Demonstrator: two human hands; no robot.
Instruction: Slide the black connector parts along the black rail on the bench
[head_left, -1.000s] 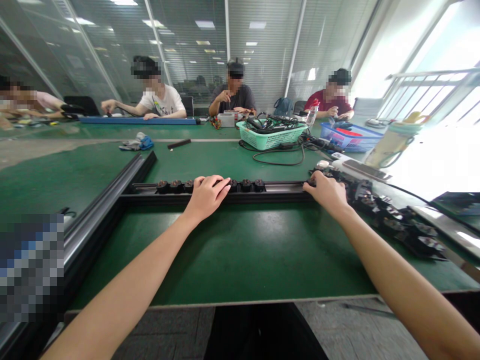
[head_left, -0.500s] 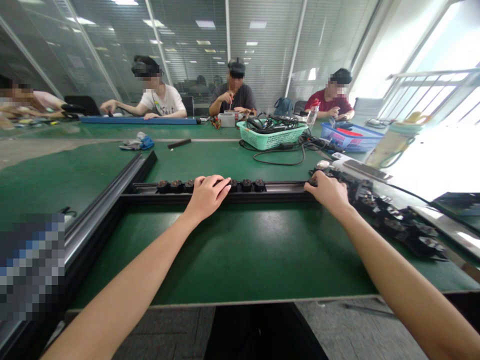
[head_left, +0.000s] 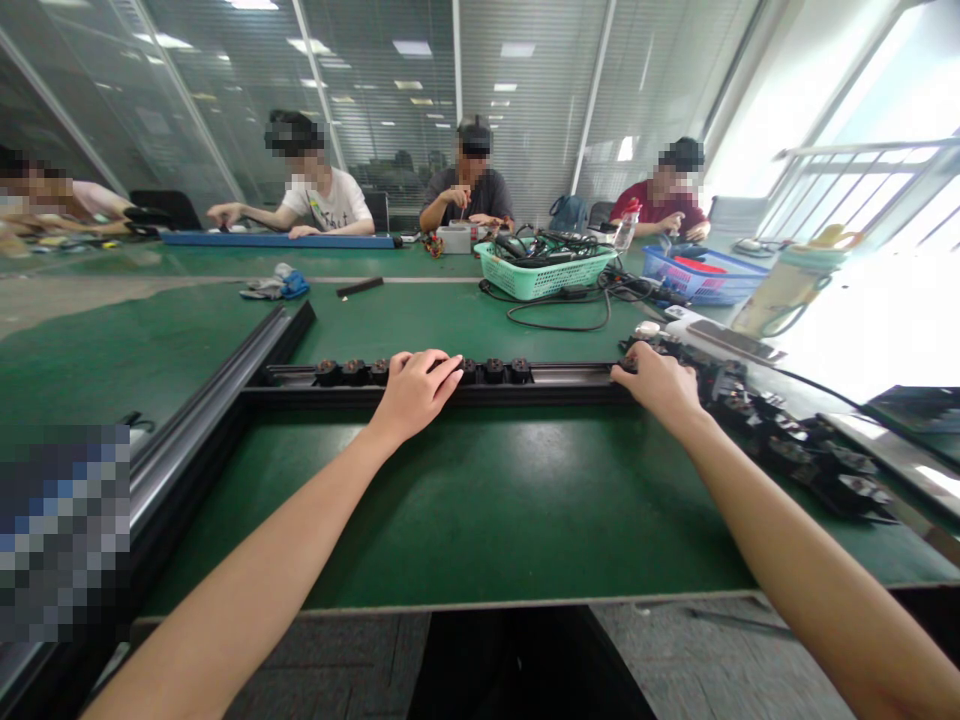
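A black metal rail point(head_left: 570, 396) with a silver inner channel lies crosswise on the green table. Several small black modules with brownish tops point(head_left: 494, 371) sit in a row along it. My left hand point(head_left: 421, 388) is laid over the middle of the row, fingers together and curled on the modules beneath, hiding some of them. At the rail's right end, my right hand point(head_left: 660, 380) is closed with thumb and fingers about a black module point(head_left: 627, 367), mostly covered by the fingers. More loose black modules point(head_left: 780, 430) lie in a heap just right of that hand.
A longer black rail point(head_left: 180, 435) runs along the left side. Beyond are a green basket of cables point(head_left: 544, 281), a blue basket point(head_left: 701, 287), gloves point(head_left: 276, 284) and a short black strip point(head_left: 360, 288). A tumbler point(head_left: 791, 290) stands at right. Several people sit across the table.
Both of my hands stay practically in place on the rail, and the modules keep their positions. Across the table, a person's hand has shifted slightly.
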